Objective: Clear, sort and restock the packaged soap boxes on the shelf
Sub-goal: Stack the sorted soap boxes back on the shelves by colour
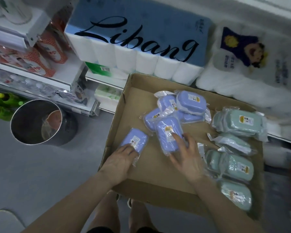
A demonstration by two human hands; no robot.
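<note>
Fingers (pixel 175 137) on blue packs (pixel 191 101); bin (pixel 29 118) nearby.

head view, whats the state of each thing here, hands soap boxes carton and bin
left hand, grips edge blue soap box
right hand, grips middle blue soap box
blue pile, wrapped, loosely heaped
green soap boxes, wrapped, grouped at carton's right
carton, open
bin, upright, lidless

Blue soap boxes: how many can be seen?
6 blue soap boxes: one under the left hand, one under the right hand, four piled behind them in the carton; more may be hidden underneath.
</note>
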